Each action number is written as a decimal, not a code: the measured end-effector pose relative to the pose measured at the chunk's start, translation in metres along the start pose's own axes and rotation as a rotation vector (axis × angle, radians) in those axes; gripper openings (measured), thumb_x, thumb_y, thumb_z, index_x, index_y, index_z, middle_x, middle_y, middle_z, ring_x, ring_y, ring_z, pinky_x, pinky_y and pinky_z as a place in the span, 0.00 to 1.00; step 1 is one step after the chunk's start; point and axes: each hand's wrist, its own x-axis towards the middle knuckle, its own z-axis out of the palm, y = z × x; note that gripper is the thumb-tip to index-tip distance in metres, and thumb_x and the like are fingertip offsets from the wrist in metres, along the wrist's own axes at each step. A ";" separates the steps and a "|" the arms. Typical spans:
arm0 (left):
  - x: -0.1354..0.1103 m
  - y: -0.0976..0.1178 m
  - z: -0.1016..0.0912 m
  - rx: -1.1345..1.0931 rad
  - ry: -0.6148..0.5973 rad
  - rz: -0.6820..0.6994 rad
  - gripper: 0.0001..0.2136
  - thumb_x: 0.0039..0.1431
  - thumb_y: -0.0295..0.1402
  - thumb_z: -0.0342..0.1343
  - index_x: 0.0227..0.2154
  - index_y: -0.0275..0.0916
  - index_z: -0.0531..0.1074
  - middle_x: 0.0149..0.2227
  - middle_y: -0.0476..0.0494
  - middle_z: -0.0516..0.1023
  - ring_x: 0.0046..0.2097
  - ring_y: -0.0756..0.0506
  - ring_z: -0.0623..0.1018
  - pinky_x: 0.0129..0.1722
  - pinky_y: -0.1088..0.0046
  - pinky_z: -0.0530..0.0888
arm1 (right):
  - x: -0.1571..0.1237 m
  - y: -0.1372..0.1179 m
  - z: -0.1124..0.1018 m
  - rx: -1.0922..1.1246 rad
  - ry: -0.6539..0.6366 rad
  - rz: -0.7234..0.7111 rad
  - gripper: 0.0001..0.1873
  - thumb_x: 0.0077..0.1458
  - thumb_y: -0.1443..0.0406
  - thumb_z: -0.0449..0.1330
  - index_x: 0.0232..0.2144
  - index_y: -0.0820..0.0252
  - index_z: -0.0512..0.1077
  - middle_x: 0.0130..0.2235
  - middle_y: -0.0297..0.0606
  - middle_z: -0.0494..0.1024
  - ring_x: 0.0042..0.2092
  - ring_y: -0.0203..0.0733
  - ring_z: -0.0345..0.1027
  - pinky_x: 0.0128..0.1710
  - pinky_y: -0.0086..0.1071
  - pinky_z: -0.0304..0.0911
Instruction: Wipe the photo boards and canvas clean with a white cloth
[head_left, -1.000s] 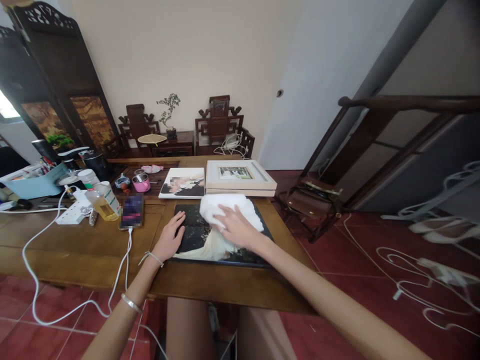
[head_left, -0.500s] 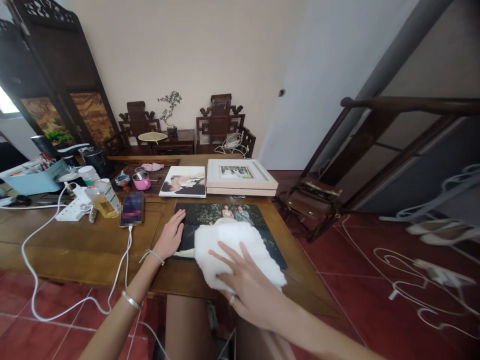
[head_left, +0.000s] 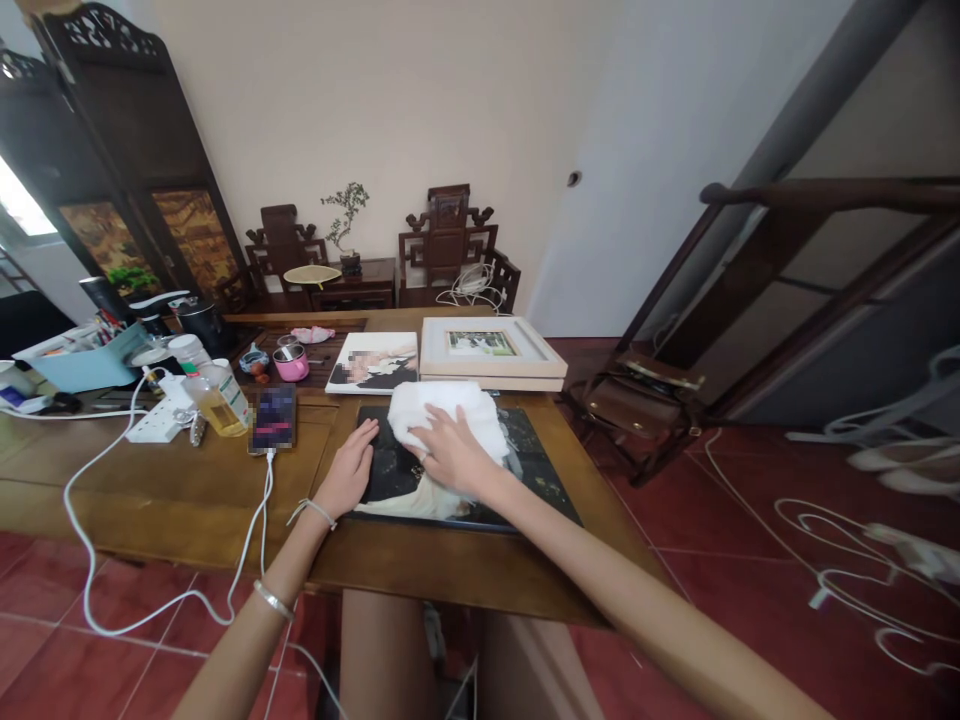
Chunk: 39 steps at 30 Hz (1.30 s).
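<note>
Wooden table (head_left: 187, 490), cluttered at left. Dark photo panel (head_left: 540, 480) lies flat near the front edge. Right hand (head_left: 450, 455) presses a white cloth (head_left: 442, 410) flat on the panel's far half, fingers spread, not clenched. Left hand (head_left: 346, 480) rests open, palm down, on the panel's left edge. Phone (head_left: 274, 418) lies just left.

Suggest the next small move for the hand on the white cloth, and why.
Probably sweep the white fluffy cloth rightward: the right hand presses it far-left on the dark glossy photo panel, whose right side lies uncovered, while the left hand steadies the left edge.
</note>
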 end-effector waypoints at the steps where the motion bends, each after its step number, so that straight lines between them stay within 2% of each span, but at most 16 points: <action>1: 0.000 0.000 0.000 0.006 0.001 0.002 0.19 0.61 0.32 0.40 0.53 0.36 0.64 0.59 0.40 0.63 0.61 0.45 0.60 0.61 0.61 0.55 | -0.009 -0.005 0.000 0.009 0.003 -0.016 0.17 0.59 0.63 0.47 0.46 0.60 0.69 0.54 0.49 0.66 0.61 0.57 0.44 0.54 0.62 0.38; 6: 0.001 0.003 -0.001 0.032 0.008 0.013 0.19 0.59 0.30 0.42 0.52 0.35 0.65 0.58 0.39 0.63 0.61 0.44 0.61 0.61 0.59 0.56 | -0.070 -0.031 -0.009 0.106 -0.051 -0.147 0.14 0.52 0.68 0.51 0.41 0.57 0.71 0.59 0.42 0.60 0.63 0.55 0.39 0.57 0.62 0.31; 9: 0.001 0.004 -0.002 0.036 0.028 0.029 0.19 0.59 0.30 0.43 0.52 0.36 0.65 0.58 0.40 0.64 0.60 0.44 0.62 0.61 0.59 0.57 | -0.091 -0.036 -0.017 0.152 -0.073 -0.183 0.13 0.49 0.71 0.52 0.37 0.56 0.71 0.59 0.39 0.60 0.63 0.54 0.38 0.57 0.61 0.30; 12: 0.001 0.003 -0.001 0.039 0.037 0.031 0.19 0.59 0.29 0.43 0.52 0.36 0.65 0.57 0.40 0.65 0.60 0.44 0.62 0.60 0.59 0.58 | -0.085 -0.029 -0.018 0.149 -0.066 -0.170 0.14 0.52 0.70 0.50 0.39 0.57 0.71 0.58 0.41 0.62 0.63 0.53 0.41 0.57 0.61 0.34; 18: 0.000 -0.001 0.000 0.032 0.021 0.029 0.19 0.59 0.30 0.43 0.53 0.35 0.64 0.58 0.40 0.63 0.61 0.44 0.60 0.60 0.60 0.57 | -0.023 -0.006 -0.003 0.035 -0.001 -0.019 0.17 0.59 0.63 0.47 0.46 0.59 0.69 0.54 0.47 0.67 0.61 0.55 0.45 0.55 0.60 0.40; 21: 0.000 -0.001 0.000 0.035 0.011 0.007 0.19 0.60 0.31 0.42 0.53 0.34 0.64 0.58 0.39 0.63 0.61 0.44 0.60 0.61 0.60 0.57 | -0.005 -0.010 0.004 -0.008 0.012 0.045 0.18 0.59 0.62 0.47 0.48 0.58 0.68 0.56 0.47 0.65 0.61 0.57 0.45 0.54 0.63 0.39; 24: 0.000 0.001 -0.002 0.012 0.015 -0.001 0.20 0.61 0.31 0.40 0.53 0.33 0.64 0.59 0.39 0.63 0.61 0.45 0.60 0.61 0.62 0.56 | -0.015 -0.030 0.008 -0.006 -0.004 -0.021 0.17 0.58 0.62 0.48 0.48 0.56 0.68 0.59 0.44 0.61 0.62 0.58 0.41 0.55 0.64 0.35; 29: -0.001 0.008 -0.004 -0.063 0.097 -0.043 0.20 0.63 0.35 0.39 0.52 0.35 0.65 0.56 0.40 0.67 0.58 0.45 0.65 0.59 0.64 0.60 | -0.064 -0.054 -0.001 0.112 -0.093 -0.237 0.14 0.52 0.64 0.54 0.42 0.55 0.71 0.61 0.40 0.57 0.63 0.58 0.36 0.57 0.64 0.28; 33: -0.001 0.011 -0.004 -0.040 0.094 -0.059 0.21 0.63 0.38 0.38 0.52 0.33 0.66 0.56 0.39 0.67 0.59 0.45 0.64 0.60 0.63 0.59 | -0.093 -0.040 -0.017 0.205 -0.123 -0.403 0.13 0.51 0.67 0.53 0.39 0.57 0.72 0.59 0.39 0.61 0.63 0.52 0.38 0.59 0.59 0.28; 36: -0.001 0.009 -0.003 0.020 0.048 -0.004 0.20 0.61 0.37 0.43 0.53 0.33 0.65 0.57 0.38 0.64 0.60 0.44 0.61 0.60 0.62 0.58 | -0.097 -0.015 -0.024 0.222 -0.092 -0.343 0.11 0.53 0.69 0.51 0.36 0.59 0.73 0.54 0.44 0.68 0.62 0.47 0.46 0.61 0.53 0.34; 39: -0.001 0.007 -0.001 0.056 0.024 0.029 0.20 0.60 0.35 0.45 0.53 0.33 0.65 0.57 0.38 0.64 0.61 0.44 0.60 0.60 0.61 0.57 | -0.084 0.011 -0.022 0.187 -0.017 -0.207 0.11 0.56 0.66 0.50 0.35 0.60 0.73 0.54 0.48 0.67 0.60 0.47 0.51 0.60 0.52 0.39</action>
